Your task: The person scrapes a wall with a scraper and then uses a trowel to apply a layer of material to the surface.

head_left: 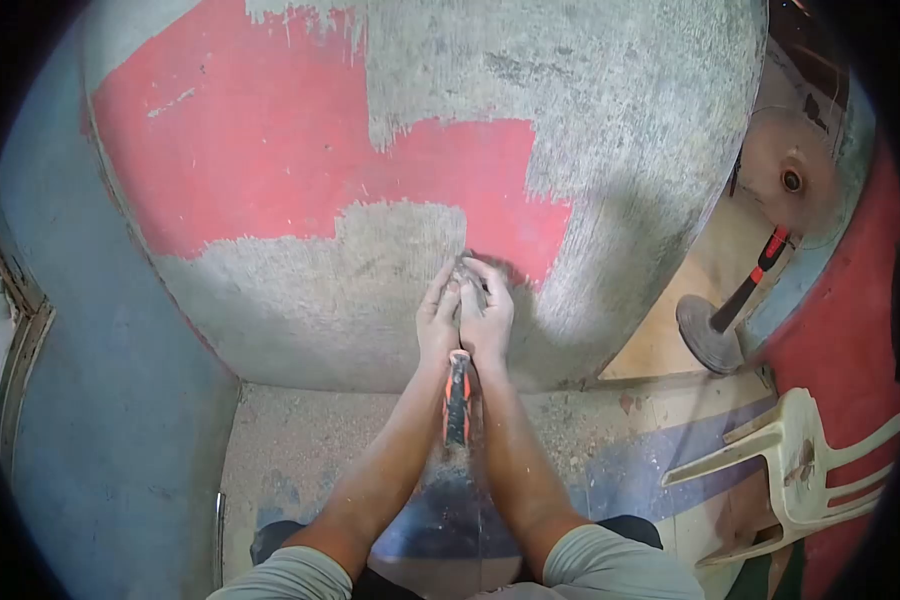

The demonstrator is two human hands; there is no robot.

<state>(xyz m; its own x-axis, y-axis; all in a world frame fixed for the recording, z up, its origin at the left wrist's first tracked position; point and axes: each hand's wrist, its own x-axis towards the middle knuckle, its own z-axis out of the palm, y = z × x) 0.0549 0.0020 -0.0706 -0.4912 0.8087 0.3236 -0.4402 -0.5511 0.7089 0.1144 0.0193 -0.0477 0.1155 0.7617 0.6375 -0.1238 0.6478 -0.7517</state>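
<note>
My left hand (437, 318) and my right hand (487, 312) are side by side against the wall (400, 235), fingers closed together at the lower edge of its red paint (450, 160). Between my wrists a hand tool with an orange-and-black handle (457, 405) points back toward me. Its front end is hidden in my hands, so I cannot tell its kind. Grey dust coats both hands. Around them the surface is rough and grey, with ragged edges where the red stops.
A cream plastic chair (800, 460) stands at the lower right by a red wall (850, 330). Further back is a pedestal fan with a round dark base (708, 338). A blue-grey panel (120, 350) rises at left. Dust and debris cover the floor (320, 430).
</note>
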